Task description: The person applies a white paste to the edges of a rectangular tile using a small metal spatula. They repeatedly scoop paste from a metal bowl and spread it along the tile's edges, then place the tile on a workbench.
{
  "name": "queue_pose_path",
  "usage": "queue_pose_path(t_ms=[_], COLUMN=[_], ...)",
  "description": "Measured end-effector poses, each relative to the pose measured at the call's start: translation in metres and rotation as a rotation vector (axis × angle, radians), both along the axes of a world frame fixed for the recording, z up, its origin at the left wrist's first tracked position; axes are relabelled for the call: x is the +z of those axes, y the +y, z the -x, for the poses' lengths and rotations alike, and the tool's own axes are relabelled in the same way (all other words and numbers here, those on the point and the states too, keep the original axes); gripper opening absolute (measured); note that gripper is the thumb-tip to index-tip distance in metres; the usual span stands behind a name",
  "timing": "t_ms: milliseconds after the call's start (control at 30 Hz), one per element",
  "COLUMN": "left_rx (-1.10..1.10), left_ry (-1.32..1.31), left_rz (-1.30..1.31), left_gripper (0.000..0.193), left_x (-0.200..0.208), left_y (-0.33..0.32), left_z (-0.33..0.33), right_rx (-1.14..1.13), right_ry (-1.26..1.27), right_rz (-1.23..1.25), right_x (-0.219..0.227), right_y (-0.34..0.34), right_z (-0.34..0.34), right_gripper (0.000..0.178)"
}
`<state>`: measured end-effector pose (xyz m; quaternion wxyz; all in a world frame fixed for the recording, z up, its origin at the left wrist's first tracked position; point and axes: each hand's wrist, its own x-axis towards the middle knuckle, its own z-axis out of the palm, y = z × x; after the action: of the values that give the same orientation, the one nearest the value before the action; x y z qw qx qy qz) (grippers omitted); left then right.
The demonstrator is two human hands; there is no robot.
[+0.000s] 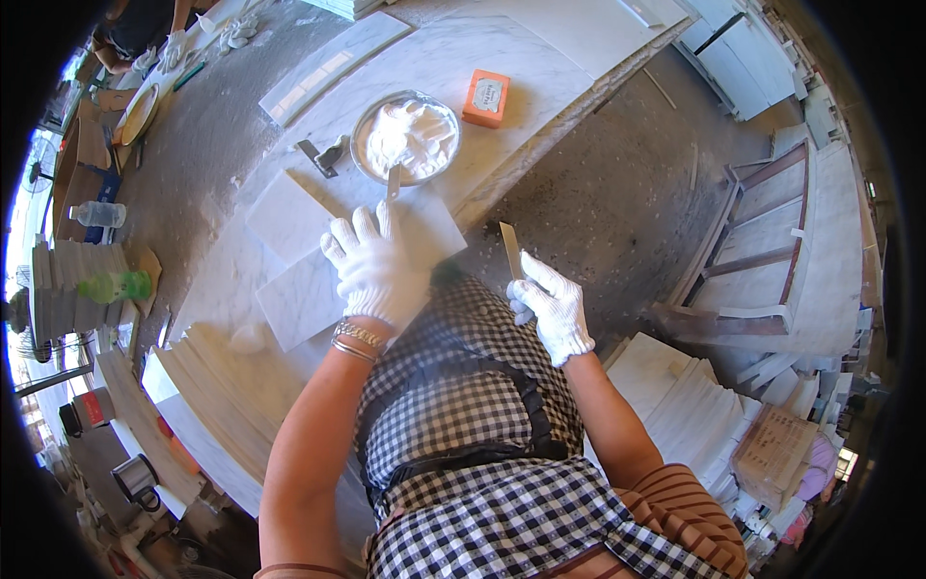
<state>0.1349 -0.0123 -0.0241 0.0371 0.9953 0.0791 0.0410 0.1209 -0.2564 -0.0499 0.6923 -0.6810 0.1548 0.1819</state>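
My left hand point(371, 265), in a white knit glove, lies with fingers spread on a grey-veined white marble tile point(294, 304). Another tile point(289, 214) sits beside it, partly overlapping. Off the table's edge, my right hand point(555, 307), gloved too, grips a flat, narrow, tan-coloured blade point(510, 249) that points up and away from me. Just beyond my left fingertips is a round metal bowl point(358, 145) heaped with white paste point(413, 133). A metal spatula point(393, 183) leans out over the bowl's near rim.
An orange box point(485, 99) stands right of the bowl, a dark metal tool point(316, 157) left of it. Stacked slabs point(217, 386) fill the near left. At right are a leaning framed panel point(772, 241) and a carton point(775, 454). Another person's gloved hand point(174, 50) is far left.
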Motion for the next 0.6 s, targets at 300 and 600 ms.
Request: queue_pose_path(t_ms=[300, 600], left_rx=[-0.373, -0.414], left_ry=[-0.017, 0.228], left_rz=[0.199, 0.191], left_gripper=[0.047, 0.041], left_x=[0.033, 0.062], left_y=[0.032, 0.057], left_z=[0.006, -0.019], right_rx=[0.118, 0.143], right_ry=[-0.337, -1.018], right_rz=[0.161, 0.462], right_x=[0.000, 0.021], right_y=[-0.005, 0.040], right_z=[0.007, -0.018], right_gripper=[0.041, 0.040])
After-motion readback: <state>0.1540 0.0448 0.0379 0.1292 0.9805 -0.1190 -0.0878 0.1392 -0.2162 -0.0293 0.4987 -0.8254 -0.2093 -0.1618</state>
